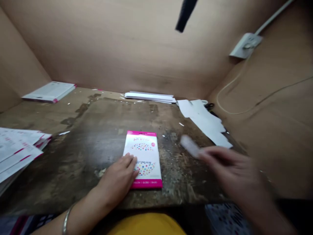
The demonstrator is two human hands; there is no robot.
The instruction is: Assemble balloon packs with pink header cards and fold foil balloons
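A flat white package (144, 156) with pink bands at top and bottom and coloured dots lies on the dark worn table. My left hand (122, 174) rests on its lower left part, fingers lying flat on the surface; a bangle circles that wrist. To the right of the package, my right hand (227, 169) pinches one end of a small whitish, see-through strip (190, 147) between thumb and fingers. The strip is raised and points up and left, apart from the package. Motion blurs both hand and strip, so its exact kind is unclear.
White sheets with pink print (17, 150) are piled at the left. A stack of packages (50, 91) lies at the back left. Folded white paper (150, 96), cut backing sheets (205, 120) and dark-handled scissors (209, 106) lie behind. A socket with a cable (245, 45) hangs on the right wall.
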